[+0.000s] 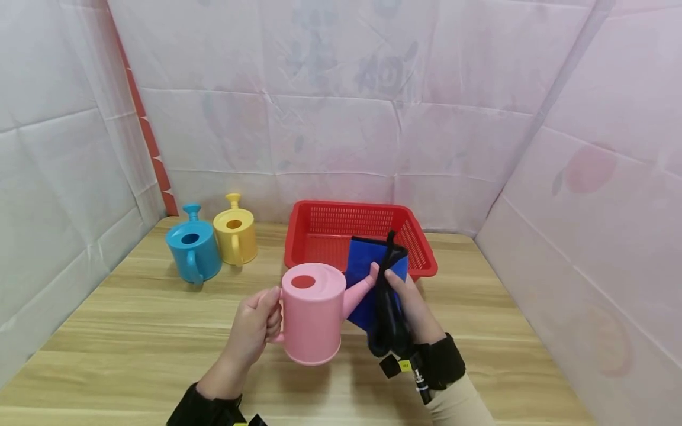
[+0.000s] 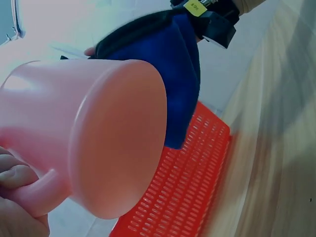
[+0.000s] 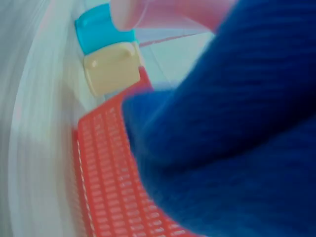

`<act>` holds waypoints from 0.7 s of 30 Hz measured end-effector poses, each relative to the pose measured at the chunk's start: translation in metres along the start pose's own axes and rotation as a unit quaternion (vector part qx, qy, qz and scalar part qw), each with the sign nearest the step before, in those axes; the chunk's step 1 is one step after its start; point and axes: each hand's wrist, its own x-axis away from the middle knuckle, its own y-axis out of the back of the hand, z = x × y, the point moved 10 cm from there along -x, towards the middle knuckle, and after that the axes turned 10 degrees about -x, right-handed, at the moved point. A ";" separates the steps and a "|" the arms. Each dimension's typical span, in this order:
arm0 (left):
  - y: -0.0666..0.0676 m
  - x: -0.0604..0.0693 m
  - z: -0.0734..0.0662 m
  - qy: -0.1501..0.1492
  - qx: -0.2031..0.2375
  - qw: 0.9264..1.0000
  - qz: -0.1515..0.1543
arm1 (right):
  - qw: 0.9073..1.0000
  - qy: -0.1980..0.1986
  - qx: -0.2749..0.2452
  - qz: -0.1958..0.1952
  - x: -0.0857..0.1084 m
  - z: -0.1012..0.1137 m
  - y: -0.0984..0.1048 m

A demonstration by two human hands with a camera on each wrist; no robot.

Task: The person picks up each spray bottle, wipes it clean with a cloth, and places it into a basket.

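Observation:
My left hand (image 1: pixel 254 326) grips the handle of a pink watering can (image 1: pixel 313 319), held upright above the table. Its bottom faces the camera in the left wrist view. With my right hand (image 1: pixel 414 303) I hold a blue cloth (image 2: pixel 185 74) that has black edging and a black folded part. The can's spout reaches across the front of the cloth in the head view; whether they touch, I cannot tell. In the right wrist view the cloth is blurred and covers much of the picture. Part of my right hand's fingers is hidden behind the cloth.
Behind the can and cloth, a red plastic basket (image 1: pixel 292 239) with slotted walls stands on the wooden table (image 1: pixel 160 349). At the back left are a blue watering can (image 1: pixel 194 251) and a yellow watering can (image 1: pixel 236 236), side by side. Pale sheets (image 1: pixel 341 130) wall the table's back and sides.

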 end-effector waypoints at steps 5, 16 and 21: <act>-0.001 0.001 0.000 0.015 -0.007 1.000 0.011 | 0.988 0.001 0.124 -0.089 0.021 0.042 -0.035; -0.011 0.002 0.002 0.021 -0.022 0.999 0.022 | 0.933 0.211 0.241 -0.167 0.024 0.057 -0.024; -0.008 0.003 -0.002 0.001 -0.101 0.995 -0.003 | 0.897 0.287 0.292 -0.166 0.035 0.067 -0.034</act>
